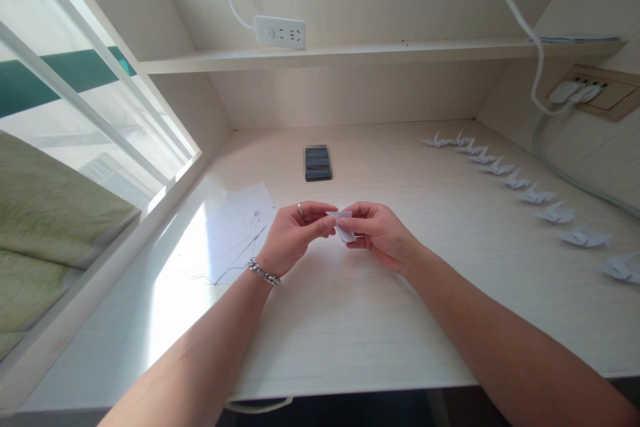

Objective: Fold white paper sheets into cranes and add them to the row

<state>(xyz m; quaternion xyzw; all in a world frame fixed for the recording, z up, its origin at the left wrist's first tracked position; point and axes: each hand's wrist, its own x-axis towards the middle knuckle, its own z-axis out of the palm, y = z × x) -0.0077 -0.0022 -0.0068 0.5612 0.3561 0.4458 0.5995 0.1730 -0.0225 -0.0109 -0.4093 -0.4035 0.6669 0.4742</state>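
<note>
Both hands meet over the middle of the pale wooden desk and pinch a small folded piece of white paper between them. My left hand, with a ring and a chain bracelet, grips the paper's left side with closed fingers. My right hand holds the paper's right side, fingers curled around it. The paper is lifted a little above the desk surface.
A stack of white paper sheets lies left of the hands. A phone lies behind them. Several folded paper cranes line the desk's right side. A power strip sits on the shelf; a wall socket with plugs is at right.
</note>
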